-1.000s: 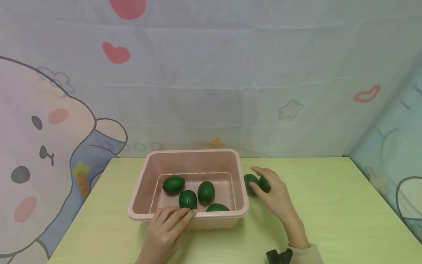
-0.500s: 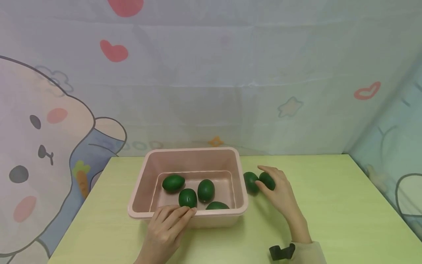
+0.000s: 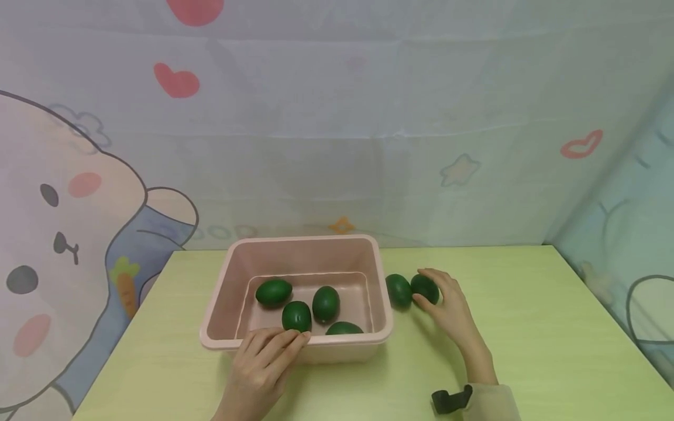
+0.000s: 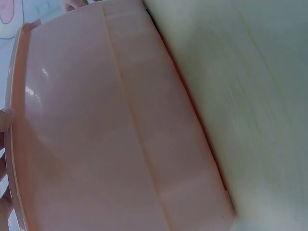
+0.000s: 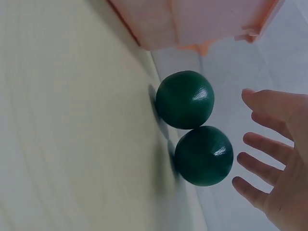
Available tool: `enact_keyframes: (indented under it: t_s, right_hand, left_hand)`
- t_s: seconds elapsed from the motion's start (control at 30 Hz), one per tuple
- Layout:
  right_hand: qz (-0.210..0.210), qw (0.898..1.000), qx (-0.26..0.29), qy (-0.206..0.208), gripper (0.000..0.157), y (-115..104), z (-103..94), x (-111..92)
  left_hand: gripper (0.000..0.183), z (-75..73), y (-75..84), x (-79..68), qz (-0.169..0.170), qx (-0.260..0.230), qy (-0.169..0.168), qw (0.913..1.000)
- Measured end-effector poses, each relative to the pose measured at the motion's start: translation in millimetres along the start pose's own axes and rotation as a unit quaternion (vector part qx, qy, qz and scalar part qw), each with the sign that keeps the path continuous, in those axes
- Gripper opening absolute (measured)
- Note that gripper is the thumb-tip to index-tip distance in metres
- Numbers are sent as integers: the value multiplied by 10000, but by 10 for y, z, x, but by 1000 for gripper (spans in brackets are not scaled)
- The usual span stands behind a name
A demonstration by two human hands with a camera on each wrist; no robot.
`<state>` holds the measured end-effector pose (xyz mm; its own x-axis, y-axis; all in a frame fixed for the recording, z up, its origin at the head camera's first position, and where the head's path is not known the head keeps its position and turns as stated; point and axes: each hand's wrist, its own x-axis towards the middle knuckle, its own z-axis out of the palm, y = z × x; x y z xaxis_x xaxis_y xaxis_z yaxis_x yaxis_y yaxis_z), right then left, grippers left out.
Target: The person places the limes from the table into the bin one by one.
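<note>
My left hand (image 3: pixel 259 368) curls its fingers over the front rim of a pink plastic box (image 3: pixel 389 304), with fingertips (image 4: pixel 6 119) at the rim in the left wrist view. Several glossy dark green, egg-shaped fruits lie inside, among them one fruit (image 3: pixel 274 292) with a pointed end. Right of the box, two more touch each other on the table: a nearer-to-box fruit (image 3: pixel 398 291) and an outer fruit (image 3: pixel 424 285). Spread loosely above and beside the outer one is my right hand (image 3: pixel 450 304), its fingers (image 5: pixel 260 168) apart from both fruits in the right wrist view.
A pale yellow-green table (image 3: pixel 537 339) extends to the right and in front of the box. Behind it hangs a printed cloth (image 3: pixel 316 146) with a bear and hearts. A black strap (image 3: pixel 451 401) sits by my right sleeve.
My right hand has shifted rightward, from over both loose fruits to around the outer one. The left hand stays at the box rim. The head view has shifted slightly.
</note>
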<state>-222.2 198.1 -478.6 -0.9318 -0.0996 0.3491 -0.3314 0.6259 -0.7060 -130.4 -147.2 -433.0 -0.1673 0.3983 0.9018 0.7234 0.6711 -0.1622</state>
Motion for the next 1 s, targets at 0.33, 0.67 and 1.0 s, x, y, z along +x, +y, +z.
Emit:
enact_keyframes:
  t_s: [0.33, 0.67, 1.0]
  right_hand:
    - [66, 9999, -79, -115, 58, 158, 70, 1]
    - [231, 9992, -80, -311, 60, 260, 93, -3]
    - [253, 9986, 48, -467, 66, 284, 99, 15]
  left_hand:
    - [29, -11, 4, 22, 37, 37, 13, 10000]
    - [29, -16, -2, 17, 57, 60, -17, 10000]
    - [29, -14, -14, 20, 106, 47, 29, 9999]
